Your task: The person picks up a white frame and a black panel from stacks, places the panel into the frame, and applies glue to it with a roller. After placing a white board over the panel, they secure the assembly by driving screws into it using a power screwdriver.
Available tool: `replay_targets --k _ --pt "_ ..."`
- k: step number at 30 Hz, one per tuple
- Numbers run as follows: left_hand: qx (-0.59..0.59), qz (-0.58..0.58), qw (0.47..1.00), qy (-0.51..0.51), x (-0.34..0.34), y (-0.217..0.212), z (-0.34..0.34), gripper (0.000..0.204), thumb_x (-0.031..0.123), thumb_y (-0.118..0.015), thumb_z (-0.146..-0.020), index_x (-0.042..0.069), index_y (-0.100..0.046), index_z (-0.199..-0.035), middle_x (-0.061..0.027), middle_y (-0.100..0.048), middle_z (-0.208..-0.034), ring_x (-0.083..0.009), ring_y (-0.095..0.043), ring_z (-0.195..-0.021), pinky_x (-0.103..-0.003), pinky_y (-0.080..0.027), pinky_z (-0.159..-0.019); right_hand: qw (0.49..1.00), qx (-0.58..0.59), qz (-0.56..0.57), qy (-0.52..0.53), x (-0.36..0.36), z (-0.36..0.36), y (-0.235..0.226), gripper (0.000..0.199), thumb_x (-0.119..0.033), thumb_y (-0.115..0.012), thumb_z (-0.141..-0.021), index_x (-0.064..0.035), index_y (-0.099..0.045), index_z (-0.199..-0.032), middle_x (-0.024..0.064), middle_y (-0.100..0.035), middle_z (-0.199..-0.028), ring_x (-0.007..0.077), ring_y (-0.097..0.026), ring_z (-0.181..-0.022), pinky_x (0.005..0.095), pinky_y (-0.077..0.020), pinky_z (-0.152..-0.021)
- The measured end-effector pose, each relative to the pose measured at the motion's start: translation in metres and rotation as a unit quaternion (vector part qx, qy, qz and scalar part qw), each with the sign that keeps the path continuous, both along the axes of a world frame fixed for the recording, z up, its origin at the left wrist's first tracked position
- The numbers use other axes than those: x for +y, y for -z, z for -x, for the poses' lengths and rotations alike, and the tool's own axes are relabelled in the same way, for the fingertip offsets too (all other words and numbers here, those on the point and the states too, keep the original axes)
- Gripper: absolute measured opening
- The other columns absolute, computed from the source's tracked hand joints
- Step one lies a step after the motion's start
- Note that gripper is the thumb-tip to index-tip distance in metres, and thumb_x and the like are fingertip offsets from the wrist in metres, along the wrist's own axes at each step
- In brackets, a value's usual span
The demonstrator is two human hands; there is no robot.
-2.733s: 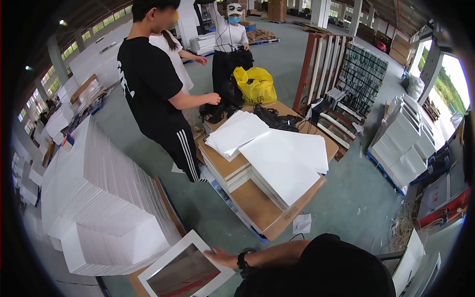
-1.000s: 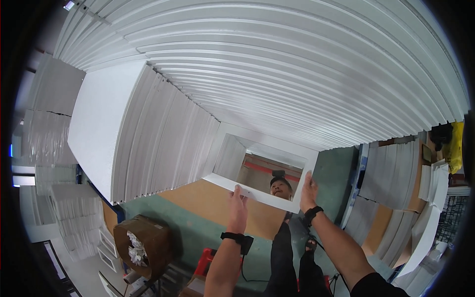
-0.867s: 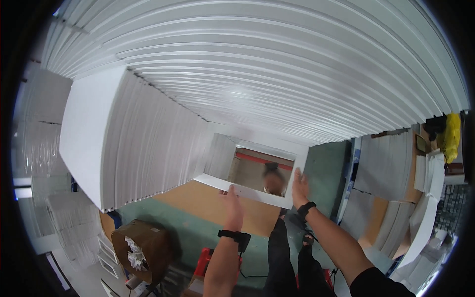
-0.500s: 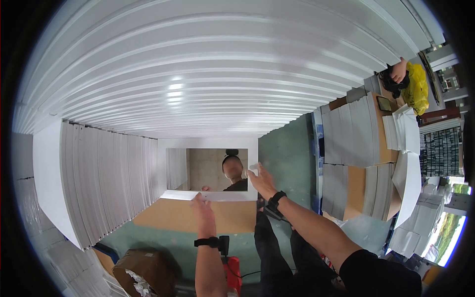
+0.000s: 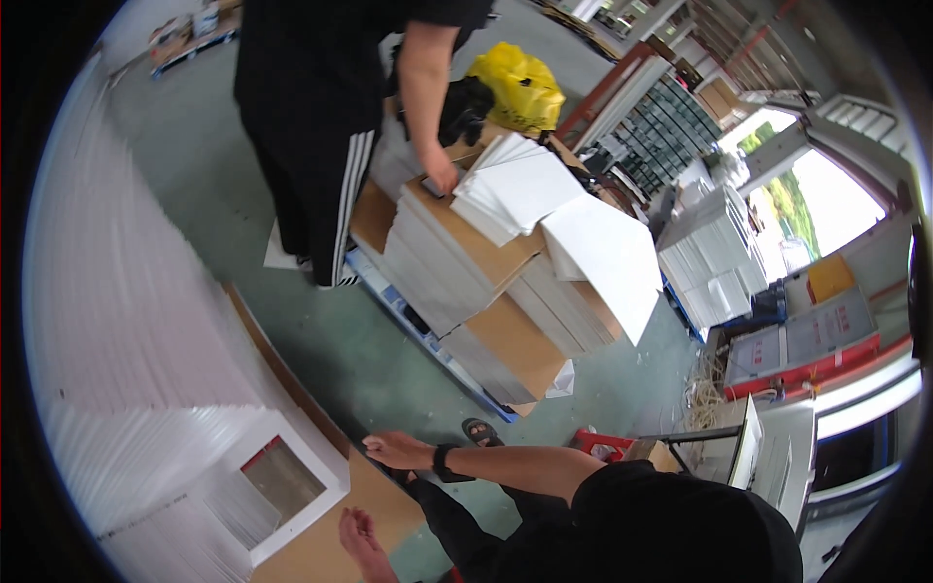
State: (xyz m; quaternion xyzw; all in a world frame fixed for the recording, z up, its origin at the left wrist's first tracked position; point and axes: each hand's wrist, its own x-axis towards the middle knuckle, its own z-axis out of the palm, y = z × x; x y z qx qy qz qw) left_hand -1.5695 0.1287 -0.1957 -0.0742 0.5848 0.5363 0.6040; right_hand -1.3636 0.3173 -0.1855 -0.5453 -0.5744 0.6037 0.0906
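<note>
stacks (image 5: 126, 330): tall white rows of framed panels fill the left side, packed on edge.
frame (image 5: 277, 486): white-rimmed panel with a dark, reddish centre, lying flat at the low end of the stacks, on a brown board (image 5: 321, 544).
left hand (image 5: 362, 532): open, fingers loosely spread, holding nothing; just right of the frame's lower corner, over the board, apart from it as far as can be told.
right hand (image 5: 394, 450): open and flat, empty, black band at the wrist; just off the frame's right corner, not gripping it.
progress: frame looks set down and let go; judged placed, with many already stacked.
pallet (image 5: 486, 282): centre, more white panels and brown card sheets piled up; judged the stock left to handle.
co-worker (image 5: 321, 117): in black, standing by the pallet, one hand on its top.
bag (image 5: 515, 87): yellow, behind the pallet.
</note>
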Motion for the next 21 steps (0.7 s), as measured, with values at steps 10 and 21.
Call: replay_targets --k 10,21 --pt "0.138 -0.220 0.891 0.373 0.249 -0.166 -0.304 0.033 0.027 -0.068 -0.102 -0.001 -0.062 -0.119 -0.0087 -0.069 -0.105 -0.0164 -0.067 -0.090 -0.032 -0.057 -0.079 0.920 0.046 -0.046 0.388 -0.001 -0.373 -0.137 0.029 -0.023 -0.061 -0.104 -0.0010 -0.071 -0.119 0.0063 -0.074 -0.100 0.0116 -0.068 -0.087 0.0277 -0.0566 -0.079" --pt "0.694 -0.353 0.416 0.469 0.489 -0.200 -0.537 0.088 0.043 -0.080 -0.086 0.008 -0.038 -0.156 -0.0241 -0.036 -0.161 -0.0481 -0.029 -0.150 -0.060 -0.028 -0.121 0.915 0.092 -0.013 0.392 -0.015 -0.524 -0.195 0.032 -0.026 -0.060 -0.107 0.0026 -0.070 -0.116 0.0051 -0.072 -0.098 0.0125 -0.070 -0.089 0.0275 -0.0583 -0.083"
